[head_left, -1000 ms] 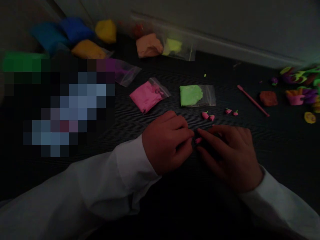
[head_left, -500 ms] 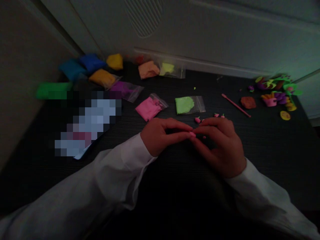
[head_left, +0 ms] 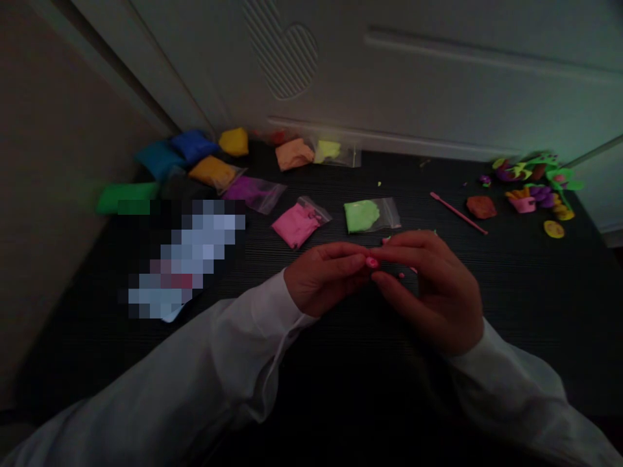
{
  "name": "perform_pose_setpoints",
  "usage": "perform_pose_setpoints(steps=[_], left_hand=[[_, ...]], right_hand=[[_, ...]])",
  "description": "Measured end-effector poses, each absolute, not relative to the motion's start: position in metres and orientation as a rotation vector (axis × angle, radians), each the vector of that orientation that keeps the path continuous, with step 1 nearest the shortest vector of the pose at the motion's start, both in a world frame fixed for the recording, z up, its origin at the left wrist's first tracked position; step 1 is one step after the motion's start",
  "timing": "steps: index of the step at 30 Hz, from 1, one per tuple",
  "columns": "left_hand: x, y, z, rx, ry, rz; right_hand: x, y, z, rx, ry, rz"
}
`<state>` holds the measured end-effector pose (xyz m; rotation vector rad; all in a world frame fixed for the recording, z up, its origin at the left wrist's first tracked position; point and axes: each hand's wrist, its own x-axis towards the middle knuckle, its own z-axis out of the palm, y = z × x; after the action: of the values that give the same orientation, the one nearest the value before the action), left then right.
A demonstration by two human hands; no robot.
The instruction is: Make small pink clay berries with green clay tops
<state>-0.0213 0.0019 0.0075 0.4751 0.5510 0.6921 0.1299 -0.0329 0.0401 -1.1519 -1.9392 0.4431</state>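
Note:
A small pink piece of modelling clay (head_left: 372,263) sits at the fingertips of both hands, above the dark tabletop. My left hand (head_left: 327,277) pinches it from the left with thumb and fingers. From the right, my right hand (head_left: 438,285) curls around it, index finger along its upper side and thumb just below. Beyond the hands lie a bag of pink clay (head_left: 296,224) and a bag of light green clay (head_left: 361,215). Small pink clay shapes lie near my right fingers, partly hidden by them; a tiny pink bit (head_left: 402,275) shows below.
A pink modelling stick (head_left: 457,213) lies right of centre beside a brown clay lump (head_left: 481,207). Finished colourful clay figures (head_left: 523,200) cluster at the far right. A blurred-out phone-like object (head_left: 189,259) and several clay packets, including blue (head_left: 193,146), occupy the left. A pale panel (head_left: 438,97) rises behind.
The view has tilted up slightly, so the table items appear lower. My left thumb has shifted over the pink clay piece, which now shows its face, and my right thumb has moved slightly.

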Motion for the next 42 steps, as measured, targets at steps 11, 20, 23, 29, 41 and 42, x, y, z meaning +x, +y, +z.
perform_pose_setpoints(steps=[11, 20, 23, 29, 41, 42], left_hand=[[-0.021, 0.000, 0.007, 0.484, 0.552, 0.628], [-0.020, -0.001, 0.005, 0.474, 0.557, 0.621], [-0.020, -0.002, 0.006, 0.465, 0.556, 0.623], [-0.018, -0.001, 0.005, 0.512, 0.574, 0.615], [-0.017, -0.002, 0.003, 0.569, 0.567, 0.683], [-0.017, -0.002, 0.002, 0.570, 0.559, 0.684]], right_hand=[[0.130, -0.034, 0.031, -1.194, -1.795, 0.614], [0.132, -0.037, 0.028, -1.224, -1.689, 0.764], [0.132, -0.037, 0.027, -1.232, -1.648, 0.855], [0.132, -0.037, 0.030, -1.227, -1.714, 0.795], [0.131, -0.037, 0.026, -1.220, -1.717, 0.727], [0.132, -0.037, 0.026, -1.210, -1.715, 0.739]])
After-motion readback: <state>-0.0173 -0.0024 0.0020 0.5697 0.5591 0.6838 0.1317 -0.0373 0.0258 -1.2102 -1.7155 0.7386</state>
